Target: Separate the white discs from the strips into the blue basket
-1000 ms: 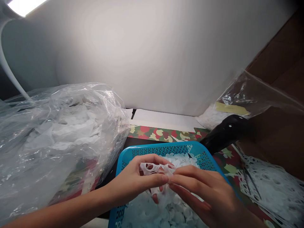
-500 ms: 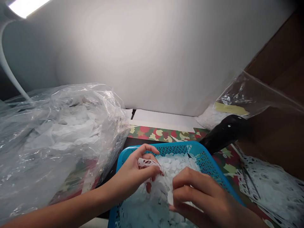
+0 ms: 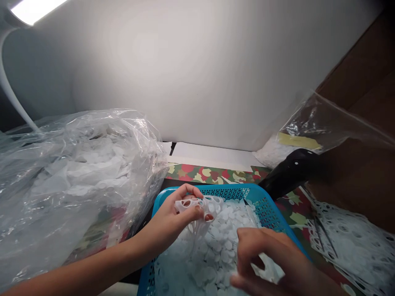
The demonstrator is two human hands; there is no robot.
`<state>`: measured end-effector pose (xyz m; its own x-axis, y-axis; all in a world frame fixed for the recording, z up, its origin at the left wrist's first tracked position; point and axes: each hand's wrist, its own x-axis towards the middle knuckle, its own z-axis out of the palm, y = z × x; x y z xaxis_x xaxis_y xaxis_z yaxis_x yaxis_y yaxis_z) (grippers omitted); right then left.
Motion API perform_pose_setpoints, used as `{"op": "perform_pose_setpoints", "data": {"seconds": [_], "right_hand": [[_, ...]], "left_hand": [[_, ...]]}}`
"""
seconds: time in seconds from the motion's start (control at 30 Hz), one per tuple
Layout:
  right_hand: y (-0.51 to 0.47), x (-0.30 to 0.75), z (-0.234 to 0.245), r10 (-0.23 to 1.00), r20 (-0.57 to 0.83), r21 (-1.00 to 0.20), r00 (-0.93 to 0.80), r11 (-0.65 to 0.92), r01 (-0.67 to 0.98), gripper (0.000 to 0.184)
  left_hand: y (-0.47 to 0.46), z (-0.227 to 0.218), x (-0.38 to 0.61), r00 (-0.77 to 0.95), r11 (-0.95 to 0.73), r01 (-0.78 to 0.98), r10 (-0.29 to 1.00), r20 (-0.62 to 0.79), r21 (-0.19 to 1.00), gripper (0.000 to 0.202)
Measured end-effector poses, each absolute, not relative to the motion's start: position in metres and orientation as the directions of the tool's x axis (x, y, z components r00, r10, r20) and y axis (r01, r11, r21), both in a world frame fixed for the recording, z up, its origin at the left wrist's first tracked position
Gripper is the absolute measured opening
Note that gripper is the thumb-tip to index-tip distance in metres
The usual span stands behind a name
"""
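Observation:
My left hand (image 3: 182,211) is closed on a thin white sheet (image 3: 200,230) full of round holes, pinched between thumb and fingers. The sheet hangs limp above a blue plastic basket (image 3: 277,213). Many small white discs (image 3: 226,242) lie loose in the basket. My right hand (image 3: 265,255) is apart from the sheet, over the basket's near right part. Its fingers are curled, with the thumb apart from the index finger. White material shows through the gap; I cannot tell if it is in the palm or lies behind.
A clear plastic bag (image 3: 92,164) of white sheets stands at left, under a lamp (image 3: 33,12). To the right are a black object (image 3: 286,172), a pile of holed white sheets (image 3: 354,242) with tweezers-like metal on it, and another clear bag (image 3: 277,152) with a yellow label.
My right hand has moved away from the sheet, to the right and nearer me, its thumb and fingers parting. The holed sheet now spreads more openly in my left hand.

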<state>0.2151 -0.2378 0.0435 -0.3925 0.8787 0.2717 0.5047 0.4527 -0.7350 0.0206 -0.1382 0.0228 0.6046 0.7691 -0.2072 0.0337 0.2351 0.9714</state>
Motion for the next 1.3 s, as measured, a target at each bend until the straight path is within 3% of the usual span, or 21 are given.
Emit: {"op": "perform_pose_setpoints", "data": {"seconds": [0.27, 0.53, 0.77, 1.0, 1.3], "right_hand": [[-0.225, 0.216, 0.028, 0.921, 0.312, -0.659, -0.232, 0.386, 0.645, 0.012], [-0.220, 0.213, 0.029, 0.857, 0.406, -0.639, -0.318, 0.515, 0.571, 0.020], [-0.221, 0.217, 0.025, 0.818, 0.428, -0.522, -0.384, 0.571, 0.633, 0.028], [-0.222, 0.215, 0.024, 0.785, 0.474, -0.419, -0.399, 0.600, 0.682, 0.018], [-0.222, 0.212, 0.020, 0.786, 0.457, -0.410, -0.417, 0.602, 0.685, 0.011]], "left_hand": [[-0.138, 0.021, 0.021, 0.650, 0.289, -0.018, 0.731, -0.209, 0.957, 0.015], [-0.137, 0.022, 0.021, 0.661, 0.308, 0.014, 0.711, -0.240, 0.951, 0.016], [-0.136, 0.016, 0.022, 0.666, 0.342, -0.024, 0.706, -0.240, 0.939, 0.018], [-0.138, 0.017, 0.023, 0.649, 0.374, -0.041, 0.715, -0.260, 0.927, 0.018], [-0.140, 0.021, 0.024, 0.651, 0.294, 0.026, 0.721, -0.239, 0.956, 0.021]]}}
